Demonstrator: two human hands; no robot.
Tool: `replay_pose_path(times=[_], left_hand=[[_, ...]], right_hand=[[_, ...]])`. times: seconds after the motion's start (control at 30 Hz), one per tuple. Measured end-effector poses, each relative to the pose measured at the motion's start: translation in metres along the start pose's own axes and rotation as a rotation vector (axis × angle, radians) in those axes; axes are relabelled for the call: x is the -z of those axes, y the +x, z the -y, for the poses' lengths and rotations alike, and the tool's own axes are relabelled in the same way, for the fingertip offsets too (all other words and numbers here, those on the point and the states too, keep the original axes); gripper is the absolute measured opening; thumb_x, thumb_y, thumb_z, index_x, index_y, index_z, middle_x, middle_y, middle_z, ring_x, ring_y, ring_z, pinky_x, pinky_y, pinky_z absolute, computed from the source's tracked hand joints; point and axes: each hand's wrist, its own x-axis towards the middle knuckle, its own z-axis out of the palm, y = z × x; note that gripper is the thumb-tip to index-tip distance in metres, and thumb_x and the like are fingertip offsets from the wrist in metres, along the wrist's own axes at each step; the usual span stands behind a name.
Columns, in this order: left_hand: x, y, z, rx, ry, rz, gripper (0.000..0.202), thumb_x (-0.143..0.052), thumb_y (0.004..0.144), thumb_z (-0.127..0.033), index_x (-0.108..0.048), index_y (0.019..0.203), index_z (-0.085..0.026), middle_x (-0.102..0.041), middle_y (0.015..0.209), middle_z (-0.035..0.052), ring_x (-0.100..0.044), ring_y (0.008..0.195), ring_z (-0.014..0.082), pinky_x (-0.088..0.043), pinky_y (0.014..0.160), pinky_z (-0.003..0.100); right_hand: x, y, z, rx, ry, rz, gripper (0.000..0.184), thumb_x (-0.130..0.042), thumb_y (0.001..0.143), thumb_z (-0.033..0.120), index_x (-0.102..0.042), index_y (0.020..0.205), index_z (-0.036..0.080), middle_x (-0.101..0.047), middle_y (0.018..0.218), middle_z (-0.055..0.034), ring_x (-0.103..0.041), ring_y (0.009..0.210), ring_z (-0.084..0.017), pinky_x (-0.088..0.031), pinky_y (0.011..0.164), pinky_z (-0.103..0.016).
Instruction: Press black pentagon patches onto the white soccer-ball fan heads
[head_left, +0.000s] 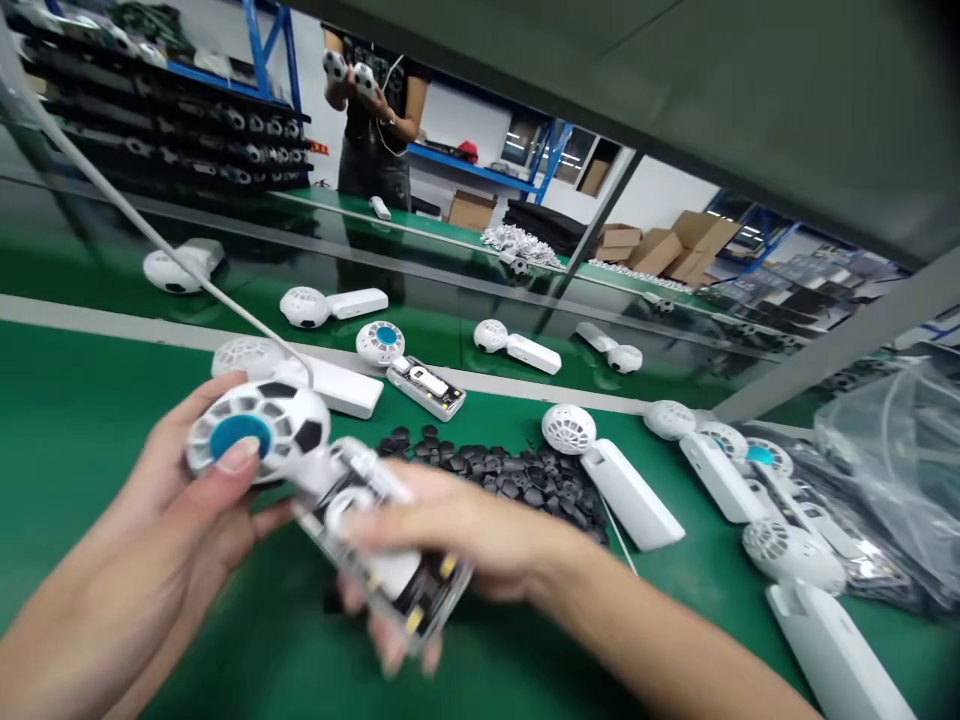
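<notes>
A handheld fan (pixel 291 412) with a round white head patterned like a soccer ball is held up in front of me. My left hand (pixel 217 490) grips the head, its thumb on the blue hub (pixel 238 437). The handle (pixel 397 570) has its inside showing, with a circuit board and a white part. Around that handle my right hand (pixel 435 530) is closed, partly smeared by motion. Behind it lies a heap of small black plastic pieces (pixel 517 480). A white cable (pixel 172 255) reaches the top of the fan head.
Several more white fans, such as one with a closed handle (pixel 634 495), lie along the green table (pixel 75 400). Clear plastic bags (pixel 892 460) sit at the right. Across the conveyor belt a person (pixel 379 120) holds two ball-shaped heads. A grey post (pixel 840 340) slants at the right.
</notes>
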Motion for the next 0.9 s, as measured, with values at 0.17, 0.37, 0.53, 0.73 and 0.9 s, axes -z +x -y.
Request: replay_pose_path(times=[0.17,0.37,0.53,0.73,0.9], left_hand=[[0.009,0.003,0.007,0.074,0.013,0.149,0.063,-0.078,0.083,-0.054,-0.053,0.138,-0.037,-0.055,0.147,0.0013,-0.047,0.14,0.0303,-0.063,0.091,0.024],[0.01,0.0,0.008,0.135,0.085,0.281,0.048,-0.07,0.089,-0.058,-0.063,0.124,-0.026,-0.058,0.14,0.0096,-0.054,0.132,0.0312,-0.062,0.092,0.033],[0.009,0.0,0.009,0.143,0.117,0.326,0.038,-0.069,0.088,-0.055,-0.067,0.109,-0.024,-0.068,0.116,0.0084,-0.063,0.115,0.0291,-0.059,0.082,0.032],[0.01,-0.001,0.009,0.224,0.047,0.33,0.044,-0.073,0.086,-0.055,-0.064,0.116,-0.024,-0.069,0.115,0.0089,-0.065,0.11,0.0285,-0.058,0.081,0.033],[0.009,-0.004,0.009,0.309,-0.097,0.271,0.083,-0.08,0.079,-0.065,-0.046,0.144,-0.027,-0.065,0.131,0.0106,-0.06,0.125,0.0295,-0.056,0.102,0.037]], right_hand=[[0.069,-0.02,0.048,0.25,-0.149,-0.605,0.04,-0.055,0.093,0.052,-0.053,0.115,0.019,-0.068,0.101,-0.0089,-0.067,0.071,-0.015,-0.051,0.048,-0.021],[0.124,-0.001,0.07,0.333,-0.462,-0.937,0.043,-0.046,0.103,0.047,-0.05,0.134,0.017,-0.056,0.137,-0.0145,-0.06,0.121,-0.026,-0.055,0.097,-0.044],[0.111,0.027,0.042,0.187,-0.867,-0.814,0.061,-0.085,0.077,0.026,-0.062,0.132,0.019,-0.055,0.145,-0.0131,-0.048,0.137,-0.034,-0.033,0.118,-0.056],[0.082,0.041,0.033,0.162,-1.072,-0.871,0.059,-0.062,0.09,0.023,-0.051,0.146,0.01,-0.053,0.146,-0.0219,-0.045,0.139,-0.039,-0.029,0.118,-0.057],[0.035,0.007,0.049,0.229,-0.988,-0.64,0.061,-0.051,0.096,0.061,-0.058,0.139,0.017,-0.069,0.122,-0.013,-0.067,0.109,-0.027,-0.054,0.092,-0.039]])
